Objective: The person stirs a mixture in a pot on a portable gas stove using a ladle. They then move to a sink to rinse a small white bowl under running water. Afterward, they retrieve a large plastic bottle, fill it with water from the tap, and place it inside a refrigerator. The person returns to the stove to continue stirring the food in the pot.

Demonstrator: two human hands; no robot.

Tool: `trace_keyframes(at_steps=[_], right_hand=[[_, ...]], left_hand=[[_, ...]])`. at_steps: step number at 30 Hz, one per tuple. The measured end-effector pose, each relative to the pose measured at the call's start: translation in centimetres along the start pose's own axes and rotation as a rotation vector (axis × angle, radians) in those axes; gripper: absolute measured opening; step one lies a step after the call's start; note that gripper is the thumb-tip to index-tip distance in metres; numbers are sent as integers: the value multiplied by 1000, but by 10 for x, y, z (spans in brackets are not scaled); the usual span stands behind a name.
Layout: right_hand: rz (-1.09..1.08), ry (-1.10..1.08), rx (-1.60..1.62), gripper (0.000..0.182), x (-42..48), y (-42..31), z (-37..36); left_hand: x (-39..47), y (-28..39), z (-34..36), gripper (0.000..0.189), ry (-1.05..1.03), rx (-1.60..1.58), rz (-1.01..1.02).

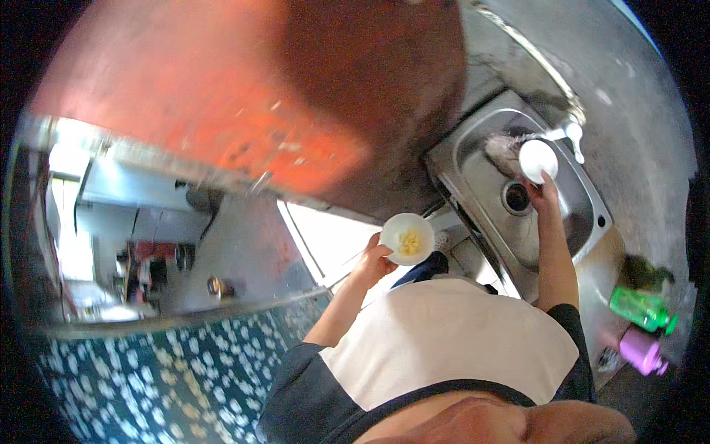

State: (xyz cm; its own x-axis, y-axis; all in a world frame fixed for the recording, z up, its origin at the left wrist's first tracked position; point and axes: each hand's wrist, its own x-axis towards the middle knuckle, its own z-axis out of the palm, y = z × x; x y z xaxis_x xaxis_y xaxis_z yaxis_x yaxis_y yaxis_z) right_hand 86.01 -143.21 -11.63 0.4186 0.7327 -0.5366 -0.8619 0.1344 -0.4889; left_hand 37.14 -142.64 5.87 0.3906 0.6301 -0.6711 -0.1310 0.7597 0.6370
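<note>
My left hand [375,262] grips the rim of a white bowl [395,236] in front of my body. Small pale-yellow chopped pieces [411,242] lie in the bottom of that bowl. Over the stainless-steel sink [518,244], my right hand [542,191] holds a second white round dish [538,159], probably a small bowl, close to the white tap [571,135]. What looks like running water shows beside the tap's spout. A blurred pinkish-grey thing [501,154] sits in the basin by the dish; I cannot tell what it is. The round drain [517,197] is below my right hand's dish.
A green bottle [638,308] and a purple pump bottle [642,351] stand on the counter right of the sink. A white pipe [530,47] runs along the wall to the tap. On the left hangs a dark patterned cloth [183,377]. A large reddish-orange surface [222,94] spans the upper left.
</note>
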Motion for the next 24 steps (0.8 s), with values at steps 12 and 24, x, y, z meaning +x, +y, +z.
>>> trace_keyframes(at_steps=[12,24], right_hand=[[163,124,184,43,37,0,-2],[-131,247,251,43,8,9,32]], left_hand=[[-73,-18,-168,32,383,-547,512],[20,107,-226,38,312,-538,650]])
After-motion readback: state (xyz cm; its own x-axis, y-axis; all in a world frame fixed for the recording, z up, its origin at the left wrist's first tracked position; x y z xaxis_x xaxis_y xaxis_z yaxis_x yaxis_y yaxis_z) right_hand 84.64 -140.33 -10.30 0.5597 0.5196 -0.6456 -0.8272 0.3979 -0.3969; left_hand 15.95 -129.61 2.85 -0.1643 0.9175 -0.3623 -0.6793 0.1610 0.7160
